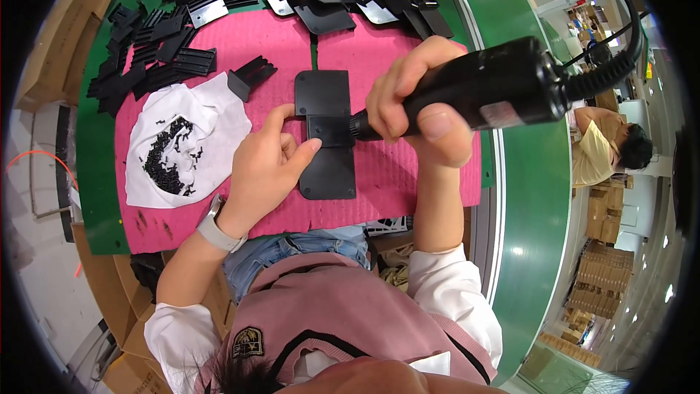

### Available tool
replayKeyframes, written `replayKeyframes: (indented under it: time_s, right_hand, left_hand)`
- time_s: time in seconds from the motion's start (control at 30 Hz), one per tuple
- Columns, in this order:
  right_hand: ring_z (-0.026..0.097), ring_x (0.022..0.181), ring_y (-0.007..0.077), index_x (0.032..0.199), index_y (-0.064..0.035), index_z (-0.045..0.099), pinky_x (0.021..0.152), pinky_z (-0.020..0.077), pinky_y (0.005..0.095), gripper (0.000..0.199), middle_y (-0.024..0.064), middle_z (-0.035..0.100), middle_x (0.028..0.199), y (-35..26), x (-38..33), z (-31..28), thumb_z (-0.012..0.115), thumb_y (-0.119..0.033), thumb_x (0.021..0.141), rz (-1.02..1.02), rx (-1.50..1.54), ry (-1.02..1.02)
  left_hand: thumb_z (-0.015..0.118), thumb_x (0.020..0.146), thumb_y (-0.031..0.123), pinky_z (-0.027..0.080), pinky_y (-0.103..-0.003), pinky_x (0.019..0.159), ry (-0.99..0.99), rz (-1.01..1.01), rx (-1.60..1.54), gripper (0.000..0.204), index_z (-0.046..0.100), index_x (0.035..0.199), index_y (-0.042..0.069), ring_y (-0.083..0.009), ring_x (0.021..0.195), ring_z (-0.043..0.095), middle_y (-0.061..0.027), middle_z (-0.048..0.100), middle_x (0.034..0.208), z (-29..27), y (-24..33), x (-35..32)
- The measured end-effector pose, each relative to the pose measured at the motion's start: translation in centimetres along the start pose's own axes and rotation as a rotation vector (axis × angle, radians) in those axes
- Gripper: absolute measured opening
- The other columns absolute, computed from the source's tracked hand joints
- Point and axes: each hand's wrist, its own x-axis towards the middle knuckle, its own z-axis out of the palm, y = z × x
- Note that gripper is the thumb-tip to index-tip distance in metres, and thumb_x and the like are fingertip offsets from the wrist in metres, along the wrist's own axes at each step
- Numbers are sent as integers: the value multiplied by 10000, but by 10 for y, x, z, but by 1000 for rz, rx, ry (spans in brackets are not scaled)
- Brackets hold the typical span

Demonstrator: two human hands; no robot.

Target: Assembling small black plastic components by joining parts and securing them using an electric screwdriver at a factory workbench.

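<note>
The right hand (394, 95) is wrapped around a black driver (496, 80), its thumb pressed along the near side, and a thick cable (590, 80) leaves the rear end. The driver's nose meets the right edge of the middle section of a black plate (328, 175); what lies under the tip is hidden. The left hand (270, 160) grips the plate by its left side, the thumb tip resting on the middle section and the index finger at the edge. The plate lies on a pink mat (394, 182) spread over the green surface (100, 197). Left of that hand, a white cloth (226, 109) carries a heap of small black screws (162, 168). A black bracket (251, 76) sits at the cloth's upper right corner. More black parts (324, 14) pile up along the far side.
</note>
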Motion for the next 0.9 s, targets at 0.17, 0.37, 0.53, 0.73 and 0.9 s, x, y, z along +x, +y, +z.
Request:
replayKeyframes:
  time_s: [0.17, 0.37, 0.53, 0.73, 0.9]
  right_hand:
    - [464, 469, 134, 927, -4, 467, 421, 379, 263, 464, 50, 490, 567, -6, -5, 20, 743, -331, 750, 41, 29, 91]
    - [434, 388, 135, 1134, 13, 388, 393, 360, 249, 597, 44, 467, 552, -52, -35, -12, 676, -367, 775, 148, -36, 203]
    - [574, 550, 275, 1192, 19, 445, 577, 492, 365, 568, 107, 548, 613, -30, -71, -58, 705, -220, 747, 554, -1287, 456]
    - [523, 1063, 363, 1260, -68, 451, 802, 495, 425, 599, 205, 473, 1199, -16, -61, -59, 697, -217, 735, 567, -1996, 516]
    - [561, 1010, 340, 1262, -65, 462, 807, 495, 418, 609, 170, 539, 1138, 22, 24, -21, 706, -252, 737, 111, -1636, 109]
  left_hand:
    - [705, 763, 249, 372, -331, 471, 4, -28, -6, 517, 497, 1151, -23, -202, 463, 526, -63, 518, 501, 1, -4, 1]
    - [769, 709, 233, 371, -302, 484, -38, 40, 87, 572, 516, 1166, -1, -157, 500, 517, -19, 534, 573, -16, 5, -21]
    - [676, 767, 59, 305, -169, 577, 567, -90, -597, 430, 561, 1174, -16, -8, 627, 379, 88, 425, 699, -78, -1, -87]
    - [637, 871, 186, 473, -260, 749, 1675, -189, -349, 381, 566, 1201, 10, -135, 913, 570, -56, 588, 1108, -223, -158, -239]
    - [679, 841, 213, 400, -215, 518, 1807, -541, -473, 190, 640, 965, 74, -104, 604, 507, -22, 623, 863, -270, -418, -425]
